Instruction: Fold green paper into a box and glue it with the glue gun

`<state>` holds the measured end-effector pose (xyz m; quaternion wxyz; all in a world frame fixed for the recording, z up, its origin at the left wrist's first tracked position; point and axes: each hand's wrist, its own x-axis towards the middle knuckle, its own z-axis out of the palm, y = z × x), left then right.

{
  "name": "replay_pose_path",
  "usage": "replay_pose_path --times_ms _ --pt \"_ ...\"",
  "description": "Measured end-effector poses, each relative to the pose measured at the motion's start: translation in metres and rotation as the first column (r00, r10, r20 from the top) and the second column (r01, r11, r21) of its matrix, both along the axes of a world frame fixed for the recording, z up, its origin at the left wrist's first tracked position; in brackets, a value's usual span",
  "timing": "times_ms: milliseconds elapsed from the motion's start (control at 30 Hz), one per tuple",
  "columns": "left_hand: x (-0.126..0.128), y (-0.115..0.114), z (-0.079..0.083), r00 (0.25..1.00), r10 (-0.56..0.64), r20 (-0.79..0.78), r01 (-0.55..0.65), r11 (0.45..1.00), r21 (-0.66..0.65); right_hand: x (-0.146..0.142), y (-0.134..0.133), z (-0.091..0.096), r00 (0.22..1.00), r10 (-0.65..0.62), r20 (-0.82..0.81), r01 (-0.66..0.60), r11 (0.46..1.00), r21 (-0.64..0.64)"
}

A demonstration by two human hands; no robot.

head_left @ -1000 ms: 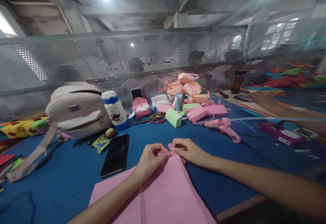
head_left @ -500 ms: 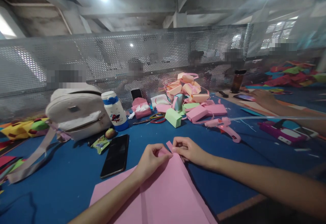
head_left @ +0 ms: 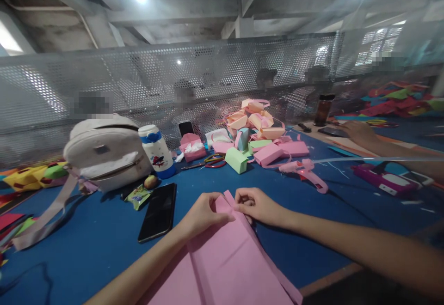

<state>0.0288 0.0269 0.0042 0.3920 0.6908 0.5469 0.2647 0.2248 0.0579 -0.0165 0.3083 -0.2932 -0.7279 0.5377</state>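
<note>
A large pink paper sheet (head_left: pixel 225 263) lies on the blue table (head_left: pixel 93 245) in front of me, creased along its length. My left hand (head_left: pixel 203 212) pinches the sheet's far corner from the left, fingers closed on the paper. My right hand (head_left: pixel 258 205) grips the same far edge from the right, fingers curled on it. The two hands almost touch at the corner, which is lifted a little off the table.
A black phone (head_left: pixel 157 211) lies left of my hands. Behind it are a snack packet (head_left: pixel 138 195), a white bag (head_left: pixel 104 155) and a bottle (head_left: pixel 157 150). Folded paper boxes (head_left: pixel 256 131), scissors (head_left: pixel 210 161) and a pink glue gun (head_left: pixel 305 172) lie further back. Another person's arm (head_left: pixel 374 143) rests at right.
The pink sheet's far part has risen and folded over slightly. My left hand has shifted a little forward along the edge. My right hand has barely moved.
</note>
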Motion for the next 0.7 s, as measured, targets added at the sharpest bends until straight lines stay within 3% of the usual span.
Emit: replay_pose_path --times_ms 233,433,700 --pt "0.0015 -0.0016 -0.0004 0.999 0.047 -0.018 -0.049 0.995 -0.082 -0.0012 0.0020 -0.0009 0.999 -0.009 -0.050 0.005 0.997 -0.079" --pt "-0.0018 0.0006 -0.0009 0.997 0.076 -0.023 -0.076 0.997 -0.014 0.0021 0.0051 -0.0019 0.999 0.041 0.035 -0.037 0.994 -0.107" --pt "-0.0017 0.0032 -0.0048 0.995 0.086 -0.044 -0.084 0.995 0.058 0.0017 0.0070 -0.0039 0.999 0.026 -0.035 -0.032 0.984 -0.175"
